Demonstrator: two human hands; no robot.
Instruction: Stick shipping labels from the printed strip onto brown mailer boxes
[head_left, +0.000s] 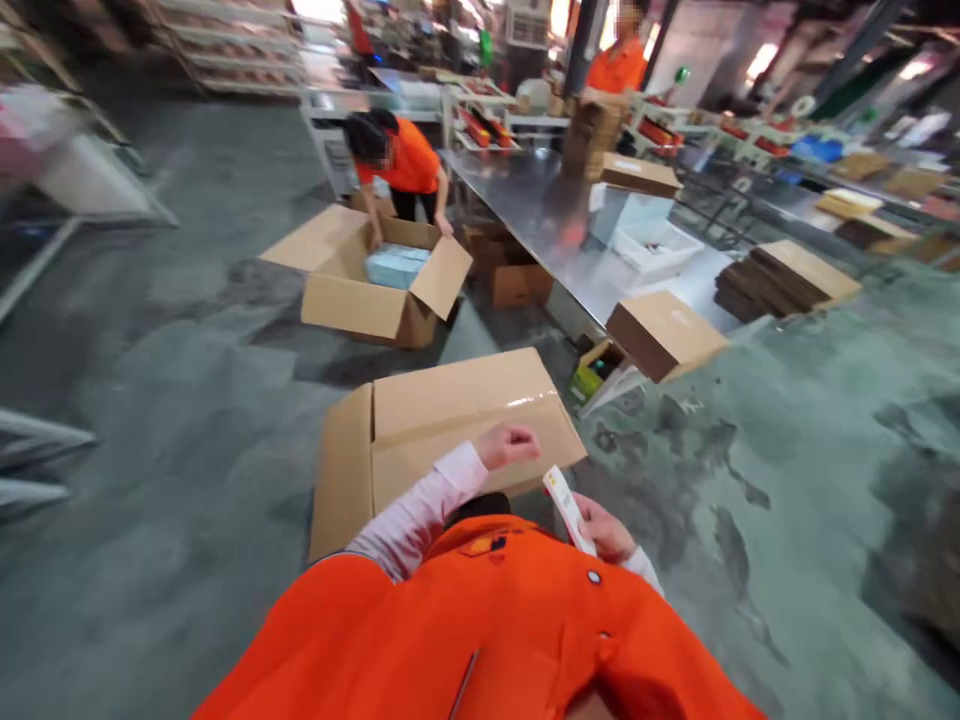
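Two hands busy: your left hand (508, 444) fisted, resting on taped carton (450, 420) lid, steadying it. Your right hand (604, 530) grips white tool (566, 508), tip angled toward carton's near edge, ready at seam.

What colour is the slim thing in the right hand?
White, with some red and yellow marks: the tool in the right hand, head view.

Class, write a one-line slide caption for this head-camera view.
Left hand fisted over a taped cardboard carton, right hand holding a white tool; a co-worker reaches into an open box.
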